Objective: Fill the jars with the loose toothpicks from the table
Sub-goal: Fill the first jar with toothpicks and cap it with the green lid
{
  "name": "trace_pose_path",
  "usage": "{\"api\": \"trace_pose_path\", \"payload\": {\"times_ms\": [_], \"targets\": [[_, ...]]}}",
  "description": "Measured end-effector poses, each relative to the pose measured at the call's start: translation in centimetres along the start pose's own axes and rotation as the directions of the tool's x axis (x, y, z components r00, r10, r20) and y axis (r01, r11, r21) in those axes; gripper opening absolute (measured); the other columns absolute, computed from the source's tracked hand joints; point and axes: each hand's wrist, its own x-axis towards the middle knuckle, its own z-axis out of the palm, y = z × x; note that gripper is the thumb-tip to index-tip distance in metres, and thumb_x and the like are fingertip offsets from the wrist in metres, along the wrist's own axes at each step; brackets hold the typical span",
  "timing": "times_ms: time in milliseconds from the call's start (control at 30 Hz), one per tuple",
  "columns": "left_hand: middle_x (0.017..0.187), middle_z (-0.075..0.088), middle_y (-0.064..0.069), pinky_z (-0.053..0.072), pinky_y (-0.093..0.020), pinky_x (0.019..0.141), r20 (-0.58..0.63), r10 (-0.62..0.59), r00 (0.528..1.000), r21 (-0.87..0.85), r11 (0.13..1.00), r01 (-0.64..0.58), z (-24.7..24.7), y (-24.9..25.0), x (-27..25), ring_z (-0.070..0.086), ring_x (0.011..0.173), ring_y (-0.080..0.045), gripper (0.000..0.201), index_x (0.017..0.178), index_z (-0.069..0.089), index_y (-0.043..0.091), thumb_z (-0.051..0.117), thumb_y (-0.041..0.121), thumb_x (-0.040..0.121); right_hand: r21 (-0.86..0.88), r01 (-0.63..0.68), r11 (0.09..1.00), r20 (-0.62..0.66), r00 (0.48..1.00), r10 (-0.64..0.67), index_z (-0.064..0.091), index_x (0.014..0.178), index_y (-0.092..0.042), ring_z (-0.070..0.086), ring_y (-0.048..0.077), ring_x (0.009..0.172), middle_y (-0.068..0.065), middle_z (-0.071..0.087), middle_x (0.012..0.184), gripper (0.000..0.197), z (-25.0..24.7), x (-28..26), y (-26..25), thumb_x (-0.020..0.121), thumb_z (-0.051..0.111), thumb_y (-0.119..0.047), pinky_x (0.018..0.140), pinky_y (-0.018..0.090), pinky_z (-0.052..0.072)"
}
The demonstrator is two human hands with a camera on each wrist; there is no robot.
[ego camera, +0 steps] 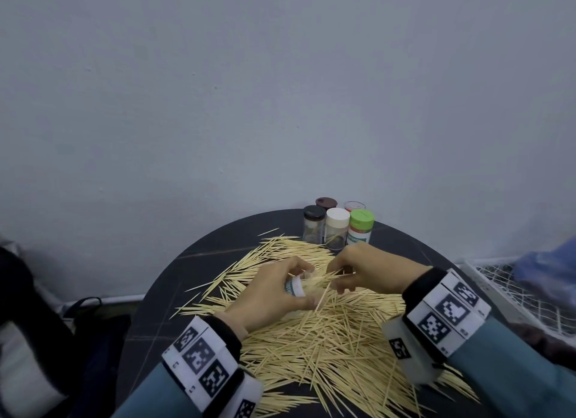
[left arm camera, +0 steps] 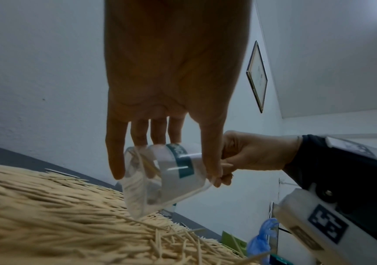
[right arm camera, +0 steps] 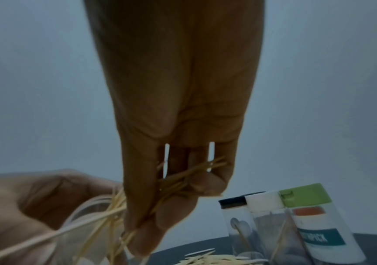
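A clear jar is gripped on its side by the left hand above the toothpick heap on the dark round table. A bundle of toothpicks is pinched by the right hand at the jar's mouth. 5 capped jars are stood at the table's far edge.

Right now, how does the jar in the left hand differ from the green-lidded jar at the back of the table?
The held jar is tilted on its side in the left hand; the green-lidded jar stands upright on the table. The held jar is open, with the right hand feeding toothpicks into its mouth; the green-lidded jar is capped. Both are clear, with a teal-banded white label.
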Motion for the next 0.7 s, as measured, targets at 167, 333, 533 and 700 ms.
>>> {"api": "trace_pose_path", "payload": {"times_ms": [167,333,533,700], "targets": [[0.112,0.058,0.014,0.040,-0.001,0.066,0.021,-0.005,1.000,-0.027,1.000,0.006,0.02,0.12,-0.02,0.054,0.099,0.001,0.053,0.116,0.054,0.032,0.080,0.034,0.071,0.014,0.023,1.000,-0.044,0.999,-0.022,0.070,0.097,-0.010,0.049,0.002,0.057,-0.002,0.062,0.076,0.016,-0.14,0.67,-0.52,0.086,0.066,-0.020,0.054,0.009,0.038],[0.112,0.056,0.016,0.038,-0.001,0.066,0.036,-0.016,0.999,-0.028,0.999,0.017,0.12,0.10,0.11,0.052,0.101,0.001,0.056,0.120,0.053,0.029,0.079,0.035,0.072,0.073,0.015,0.997,-0.083,0.996,-0.009,0.071,0.098,-0.014,0.052,0.005,0.063,0.001,0.069,0.086,0.019,-0.17,0.65,-0.41,0.080,0.072,-0.020,0.054,0.009,0.040],[0.115,0.059,0.012,0.039,-0.003,0.067,0.032,-0.028,0.999,-0.046,0.999,0.029,0.18,-0.10,0.25,0.054,0.102,-0.001,0.052,0.115,0.054,0.032,0.080,0.035,0.071,0.166,0.019,0.986,-0.131,0.991,0.003,0.074,0.091,-0.016,0.057,0.000,0.058,0.002,0.070,0.077,0.014,-0.68,0.49,0.09,0.078,0.075,-0.014,0.060,0.016,0.048],[0.115,0.058,0.013,0.039,-0.005,0.067,0.026,-0.035,0.999,-0.069,0.997,0.036,0.13,-0.09,0.16,0.053,0.102,0.000,0.050,0.113,0.053,0.037,0.079,0.038,0.071,0.278,0.030,0.960,-0.209,0.977,0.030,0.073,0.085,-0.017,0.057,-0.003,0.064,0.003,0.070,0.079,0.011,-0.83,0.34,0.23,0.075,0.077,-0.014,0.064,0.012,0.049]]}}
